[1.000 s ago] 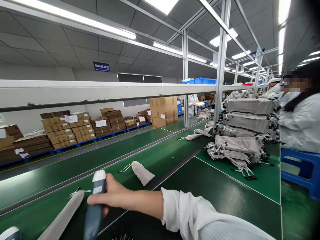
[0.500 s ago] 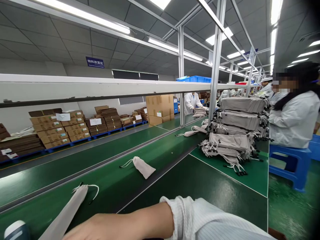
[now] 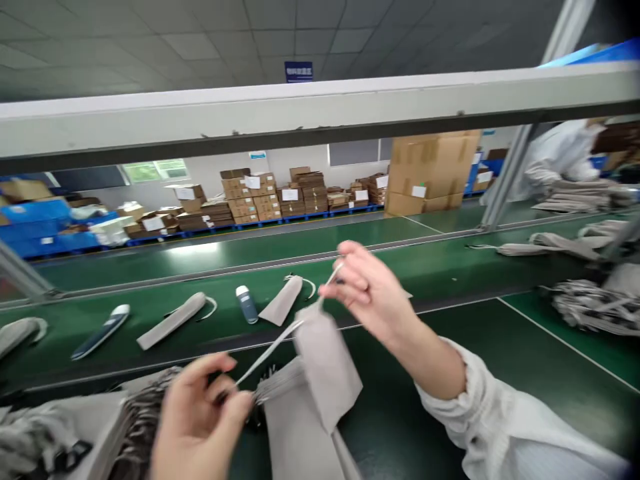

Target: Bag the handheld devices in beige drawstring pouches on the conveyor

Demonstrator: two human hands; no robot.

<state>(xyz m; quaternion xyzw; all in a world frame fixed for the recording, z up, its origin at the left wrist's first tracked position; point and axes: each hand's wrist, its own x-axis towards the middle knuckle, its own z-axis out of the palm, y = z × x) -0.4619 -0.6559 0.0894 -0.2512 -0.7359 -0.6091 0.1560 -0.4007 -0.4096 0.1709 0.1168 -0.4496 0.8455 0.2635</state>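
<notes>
Between my hands hangs a small grey drawstring pouch (image 3: 327, 367), its neck gathered and its white cords pulled apart. My left hand (image 3: 203, 417) pinches the end of one cord at lower left. Higher up, my right hand (image 3: 373, 293) grips the other cord close to the pouch's neck. Just below the pouch lies a stack of flat grey pouches (image 3: 287, 420), partly covered by it. Farther off on the green belt are a filled pouch (image 3: 283, 300), a short blue device with a white cap (image 3: 247, 305), a long filled pouch (image 3: 173, 320) and a longer blue device (image 3: 101, 331).
A pale bin of grey pouches (image 3: 107, 417) stands at lower left. More pouches are heaped at right (image 3: 595, 303). A white shelf beam (image 3: 300, 113) crosses above the belt. Beyond it, a person in white (image 3: 565, 157) is beside stacked pouches; cartons (image 3: 253, 197) line the wall.
The view has swung left and down. My right forearm, earlier reaching low across the bench, is now raised, and both hands hold a pouch by its cords. My left hand has come into view.
</notes>
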